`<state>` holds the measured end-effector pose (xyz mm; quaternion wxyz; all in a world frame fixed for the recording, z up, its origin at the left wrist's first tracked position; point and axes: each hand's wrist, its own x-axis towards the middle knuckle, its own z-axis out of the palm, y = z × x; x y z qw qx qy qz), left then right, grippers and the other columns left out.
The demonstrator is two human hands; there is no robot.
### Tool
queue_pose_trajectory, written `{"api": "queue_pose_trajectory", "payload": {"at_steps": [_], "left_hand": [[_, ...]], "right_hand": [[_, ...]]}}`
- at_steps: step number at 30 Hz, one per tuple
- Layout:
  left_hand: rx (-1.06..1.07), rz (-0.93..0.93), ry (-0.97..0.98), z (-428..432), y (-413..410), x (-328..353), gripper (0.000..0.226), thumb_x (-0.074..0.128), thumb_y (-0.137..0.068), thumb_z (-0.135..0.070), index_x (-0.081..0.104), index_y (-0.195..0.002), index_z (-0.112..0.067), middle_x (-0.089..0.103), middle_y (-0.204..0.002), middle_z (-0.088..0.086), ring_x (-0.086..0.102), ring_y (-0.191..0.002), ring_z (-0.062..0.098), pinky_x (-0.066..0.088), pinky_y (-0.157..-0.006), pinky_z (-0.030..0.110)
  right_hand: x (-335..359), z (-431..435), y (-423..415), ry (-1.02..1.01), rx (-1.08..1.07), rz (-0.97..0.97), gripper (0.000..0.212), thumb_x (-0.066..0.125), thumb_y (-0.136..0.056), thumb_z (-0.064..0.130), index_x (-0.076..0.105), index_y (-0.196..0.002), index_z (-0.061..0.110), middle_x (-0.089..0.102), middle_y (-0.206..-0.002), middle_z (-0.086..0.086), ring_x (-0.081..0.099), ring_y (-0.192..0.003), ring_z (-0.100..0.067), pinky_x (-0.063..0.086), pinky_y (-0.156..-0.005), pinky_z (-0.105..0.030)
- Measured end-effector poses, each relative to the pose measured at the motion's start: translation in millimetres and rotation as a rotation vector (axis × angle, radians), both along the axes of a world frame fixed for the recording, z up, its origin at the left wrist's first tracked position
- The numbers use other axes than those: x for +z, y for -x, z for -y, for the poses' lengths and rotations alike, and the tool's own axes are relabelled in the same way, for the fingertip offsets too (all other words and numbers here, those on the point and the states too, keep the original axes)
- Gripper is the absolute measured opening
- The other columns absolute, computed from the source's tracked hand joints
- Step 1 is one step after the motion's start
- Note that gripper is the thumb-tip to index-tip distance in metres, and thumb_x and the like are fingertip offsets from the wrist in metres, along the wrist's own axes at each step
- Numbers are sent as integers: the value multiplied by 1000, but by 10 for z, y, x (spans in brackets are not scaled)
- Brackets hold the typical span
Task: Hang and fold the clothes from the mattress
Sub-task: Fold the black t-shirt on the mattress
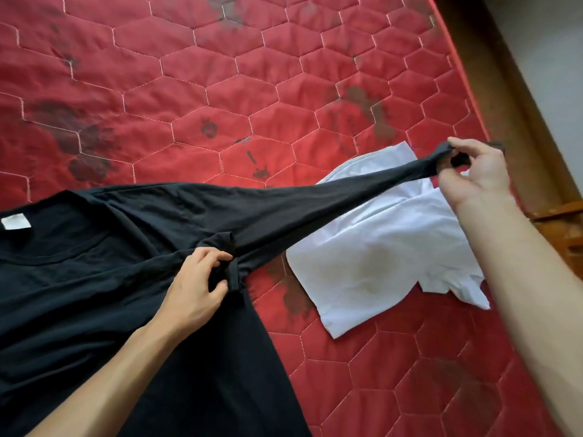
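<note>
A: How far along does the folding look?

B: Early, I'd judge. The black shirt (pixel 94 279) lies spread and rumpled over the near left of the red mattress (pixel 220 89), not yet folded. No hanger or rail is in view, so I can't speak for the hanging.

A: Which way does it point?

B: Its neck opening, with the white label (pixel 15 221), sits at the far left. The body falls away toward the near edge.

A: And the hands?

B: The left hand (pixel 195 288) has its fingers curled round a bunch of cloth at a hemmed edge, about the middle of the scene. From there a taut band of the shirt runs right and farther away, which is its long axis at present. Sleeve or corner, I can't tell.

A: It crosses something?

B: Yes, it passes above the white garment (pixel 378 263), which lies on the right of the mattress in a rough, flat fold; that one looks done. The right hand (pixel 473 175) pinches the band's tip between thumb and forefinger, its other fingers loosely bent.
</note>
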<state>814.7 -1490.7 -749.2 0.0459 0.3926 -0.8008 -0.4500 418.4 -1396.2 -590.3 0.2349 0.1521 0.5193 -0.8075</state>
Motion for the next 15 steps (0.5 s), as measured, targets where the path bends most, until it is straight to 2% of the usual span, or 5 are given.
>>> {"api": "queue_pose_trajectory", "payload": {"at_steps": [5, 8, 11, 13, 15], "left_hand": [[-27, 92, 15, -20, 72, 104, 43, 66, -83, -13, 58, -124, -24, 46, -120, -13, 47, -117, 11, 43, -97, 28], [-47, 111, 19, -10, 83, 124, 45, 65, -82, -13, 57, -125, -25, 46, -122, -12, 47, -119, 12, 45, -98, 32], [-52, 106, 36, 5, 66, 100, 45, 66, -82, -11, 58, -123, -27, 47, -120, -14, 48, -117, 11, 45, -96, 33], [-38, 92, 54, -4, 68, 76, 44, 67, -82, -11, 59, -121, -28, 47, -118, -15, 49, -114, 10, 45, -94, 30], [-21, 76, 75, -9, 87, 53, 42, 69, -81, -10, 59, -117, -29, 48, -115, -16, 51, -110, 9, 45, -92, 30]], "right_hand": [[58, -116, -78, 15, 15, -127, 37, 69, -78, -12, 56, -111, -3, 50, -115, -16, 63, -75, -18, 54, -75, -20], [-250, -288, -151, -486, 136, -238, 47, 69, -75, -12, 58, -118, 0, 58, -84, -8, 62, -66, -13, 55, -66, -20], [-763, -630, -110, -1036, 252, -205, 42, 60, -83, 4, 61, -126, 6, 66, -94, -5, 63, -77, -17, 56, -72, -30], [-1026, -756, -101, -1153, 333, -216, 46, 61, -84, 16, 58, -129, 10, 69, -109, -12, 69, -89, -26, 58, -83, -38], [-1147, -681, -90, -1097, 401, -225, 40, 62, -91, 26, 55, -126, 8, 69, -106, -13, 73, -81, -25, 60, -63, -29]]}}
